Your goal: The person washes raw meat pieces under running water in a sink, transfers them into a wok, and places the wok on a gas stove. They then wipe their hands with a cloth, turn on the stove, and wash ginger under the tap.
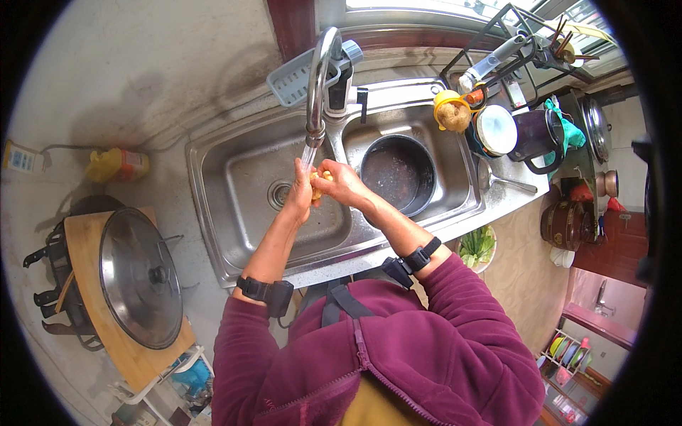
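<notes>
Under the running chrome faucet (315, 133), a knobbly pale-yellow piece that looks like ginger root (319, 187) sits between my two hands. My right hand (343, 183) pinches it from the right, thumb on top. Pressed against its other side is my left hand (300, 191), seen edge-on with the fingers up in the stream; its grip is partly hidden. Both hands are over the left basin (250, 213) of a double stainless-steel sink, close to the drain (279, 194). In the right basin (453, 160) stands a dark round pot (398, 173) with some water in it.
Left of the sink, a large glass lid (141, 277) leans on a wooden cutting board (88, 266) beside several knives (37, 255). A yellow bottle (117, 165) stands near the wall. On the right are a yellow strainer (452, 111), a dark pitcher (535, 136) and a ladle (503, 180).
</notes>
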`<action>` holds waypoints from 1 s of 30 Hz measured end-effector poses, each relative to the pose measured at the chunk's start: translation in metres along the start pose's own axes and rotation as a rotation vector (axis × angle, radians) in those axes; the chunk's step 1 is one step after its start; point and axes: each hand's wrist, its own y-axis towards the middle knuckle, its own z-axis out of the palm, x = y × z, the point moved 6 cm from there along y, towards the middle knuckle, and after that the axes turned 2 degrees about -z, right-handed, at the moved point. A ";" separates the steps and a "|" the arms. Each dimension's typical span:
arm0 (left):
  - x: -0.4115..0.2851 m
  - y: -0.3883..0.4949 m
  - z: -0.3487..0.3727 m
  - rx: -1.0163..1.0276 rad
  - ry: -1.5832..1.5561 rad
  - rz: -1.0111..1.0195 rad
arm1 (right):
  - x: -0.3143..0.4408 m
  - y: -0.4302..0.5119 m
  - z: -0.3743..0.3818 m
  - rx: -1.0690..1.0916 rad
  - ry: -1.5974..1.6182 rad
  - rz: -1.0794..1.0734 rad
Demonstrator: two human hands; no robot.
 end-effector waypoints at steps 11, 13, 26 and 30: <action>0.001 -0.007 -0.011 0.042 -0.075 -0.057 | 0.008 -0.006 0.002 0.076 0.142 0.056; 0.003 -0.009 -0.010 -0.004 -0.009 -0.038 | 0.012 -0.004 0.003 0.004 0.042 0.006; 0.010 0.021 -0.010 0.183 -0.736 -0.135 | -0.032 -0.006 -0.012 -0.052 0.616 0.342; 0.003 0.024 -0.008 0.269 -0.519 0.026 | -0.032 -0.014 -0.016 -0.047 0.658 0.363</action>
